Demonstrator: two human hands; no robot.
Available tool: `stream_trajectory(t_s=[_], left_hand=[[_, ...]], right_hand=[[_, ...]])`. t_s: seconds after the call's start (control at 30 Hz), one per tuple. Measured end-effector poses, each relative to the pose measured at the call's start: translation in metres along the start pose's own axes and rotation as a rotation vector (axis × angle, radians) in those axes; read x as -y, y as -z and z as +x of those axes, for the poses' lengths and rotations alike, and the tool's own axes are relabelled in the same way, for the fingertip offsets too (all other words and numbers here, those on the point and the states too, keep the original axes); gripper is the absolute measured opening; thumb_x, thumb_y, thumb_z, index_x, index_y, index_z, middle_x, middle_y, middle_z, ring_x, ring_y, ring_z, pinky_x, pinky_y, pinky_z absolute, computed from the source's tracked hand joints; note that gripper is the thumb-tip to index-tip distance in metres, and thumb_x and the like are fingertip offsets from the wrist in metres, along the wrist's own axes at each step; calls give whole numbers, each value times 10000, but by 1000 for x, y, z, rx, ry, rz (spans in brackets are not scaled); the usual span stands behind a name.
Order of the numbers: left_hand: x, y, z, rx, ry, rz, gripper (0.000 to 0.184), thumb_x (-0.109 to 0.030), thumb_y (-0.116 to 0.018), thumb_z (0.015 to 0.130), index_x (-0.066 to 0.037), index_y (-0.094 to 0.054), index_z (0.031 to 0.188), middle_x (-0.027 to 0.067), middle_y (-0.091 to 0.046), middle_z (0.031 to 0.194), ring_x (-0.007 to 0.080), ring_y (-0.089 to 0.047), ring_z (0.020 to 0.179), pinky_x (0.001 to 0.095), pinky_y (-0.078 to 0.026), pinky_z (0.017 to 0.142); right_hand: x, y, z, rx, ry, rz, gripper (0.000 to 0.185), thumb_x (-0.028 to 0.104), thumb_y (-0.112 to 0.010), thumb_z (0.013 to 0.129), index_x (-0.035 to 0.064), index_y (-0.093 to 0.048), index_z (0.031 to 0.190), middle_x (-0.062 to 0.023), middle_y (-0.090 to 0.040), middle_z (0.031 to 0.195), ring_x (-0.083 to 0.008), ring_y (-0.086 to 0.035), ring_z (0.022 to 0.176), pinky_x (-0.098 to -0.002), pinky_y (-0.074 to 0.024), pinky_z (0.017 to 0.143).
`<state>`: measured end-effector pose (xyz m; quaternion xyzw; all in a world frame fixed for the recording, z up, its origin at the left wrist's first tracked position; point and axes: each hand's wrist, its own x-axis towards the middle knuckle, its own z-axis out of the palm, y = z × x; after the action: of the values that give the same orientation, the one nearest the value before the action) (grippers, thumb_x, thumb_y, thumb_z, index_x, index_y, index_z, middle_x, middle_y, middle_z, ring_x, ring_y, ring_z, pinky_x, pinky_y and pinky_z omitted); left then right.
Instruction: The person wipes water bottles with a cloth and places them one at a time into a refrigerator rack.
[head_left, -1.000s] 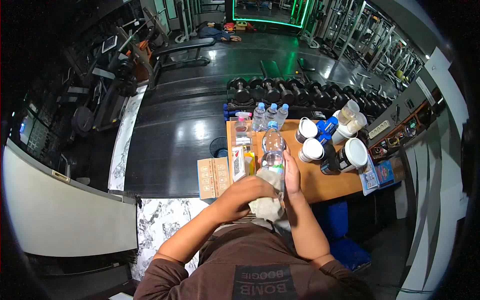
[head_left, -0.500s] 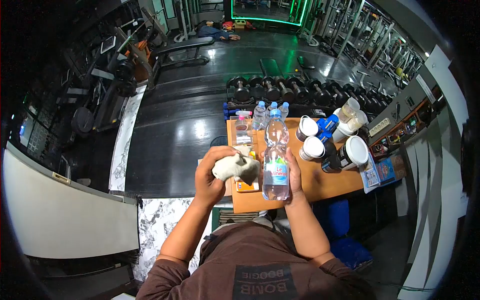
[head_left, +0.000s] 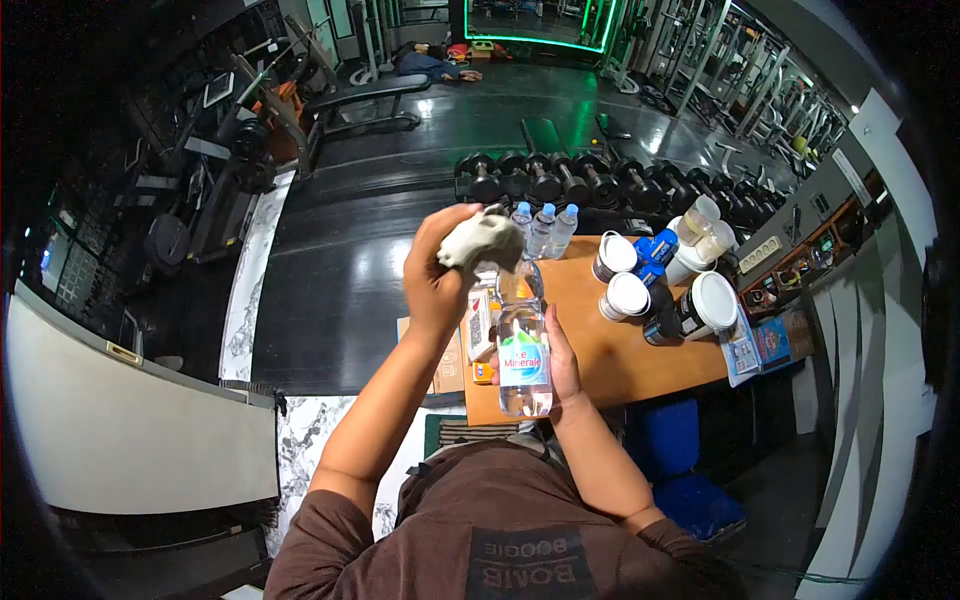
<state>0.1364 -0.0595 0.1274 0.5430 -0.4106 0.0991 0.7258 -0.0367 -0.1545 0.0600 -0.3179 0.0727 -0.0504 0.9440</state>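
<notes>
My right hand [head_left: 564,368] is closed around the lower body of a clear plastic water bottle [head_left: 523,362], held nearly upright over the table's front edge with its label facing me. My left hand [head_left: 434,272] grips a bunched, pale grey-green cloth [head_left: 480,243] at the top of that bottle. The cloth hides the bottle's cap and neck; whether it touches them I cannot tell.
On the wooden table [head_left: 590,385], three blue-capped bottles [head_left: 543,232] stand at the back edge. White-lidded tubs [head_left: 708,303] and a blue item [head_left: 655,255] sit to the right. Small boxes [head_left: 480,325] lie left of the bottle. Beyond is a dumbbell rack [head_left: 560,175].
My left hand has lifted the cloth up and to the right, from beside the bottle to its top. The bottle has shifted left and slightly down in my right hand.
</notes>
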Motion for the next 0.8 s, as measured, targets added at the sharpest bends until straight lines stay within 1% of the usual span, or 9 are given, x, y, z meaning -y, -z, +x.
stream_trajectory(t_s=[0.23,0.27,0.43,0.57,0.63,0.7,0.73,0.77,0.8], left_hand=[[32,-18,9,539,253,-120,560,221,-548,810,-25,-678,1296,85,-708,1271,187,-652,1231,318,-484,1069],[31,-17,5,608,107,-25,562,223,-581,804,-35,-671,1295,102,-697,1289,213,-643,1265,334,-483,1079],[13,-17,-5,554,84,32,532,202,-632,780,-55,-688,1242,119,-704,1280,285,-637,1305,420,-407,1193],[11,-12,-14,547,-37,177,505,136,-714,749,-59,-688,1214,101,-720,1242,331,-630,1315,514,-295,1281],[4,-10,-19,551,-48,175,523,115,-740,720,-61,-688,1210,95,-717,1235,336,-631,1310,521,-317,1269],[-5,-6,-27,682,-61,141,529,97,-754,716,-63,-689,1216,107,-714,1224,345,-627,1313,524,-328,1263],[-6,-11,-34,661,-132,189,536,74,-775,710,-58,-689,1222,120,-711,1216,347,-622,1315,523,-340,1260],[-10,-10,-40,675,-140,241,522,52,-785,723,-46,-683,1226,125,-707,1229,335,-621,1317,529,-347,1257],[-15,-10,-43,659,-111,210,529,47,-785,720,-47,-681,1230,125,-704,1232,329,-621,1319,530,-349,1256]], right_hand=[[-5,-9,1,-21,25,-15,729,678,-387,1069,15,-573,1308,-160,-693,1071,-279,-749,775,-420,-663,652],[-4,-9,0,-27,20,-4,738,698,-383,1061,23,-591,1274,-149,-697,1061,-269,-748,790,-406,-651,664],[-7,6,-2,-36,-36,14,779,736,-352,1048,27,-612,1240,-162,-718,1024,-267,-754,791,-406,-646,690],[-17,14,0,12,-21,64,691,653,-411,1062,37,-597,1313,-198,-724,1053,-357,-751,771,-468,-655,664],[-17,15,2,-17,-14,51,678,640,-432,1055,41,-594,1328,-205,-729,1044,-375,-746,748,-477,-650,652],[-19,23,8,21,58,80,646,599,-468,1047,24,-580,1319,-194,-720,1063,-312,-766,813,-449,-662,706],[-26,25,18,-37,169,203,624,534,-560,1020,28,-540,1385,-186,-696,1161,-334,-766,870,-478,-665,728],[-26,30,16,80,196,263,583,489,-570,1040,32,-530,1401,-166,-694,1189,-315,-760,926,-456,-661,781],[-22,23,15,-57,199,331,599,525,-557,1049,40,-535,1400,-161,-693,1194,-297,-755,940,-433,-655,796]])
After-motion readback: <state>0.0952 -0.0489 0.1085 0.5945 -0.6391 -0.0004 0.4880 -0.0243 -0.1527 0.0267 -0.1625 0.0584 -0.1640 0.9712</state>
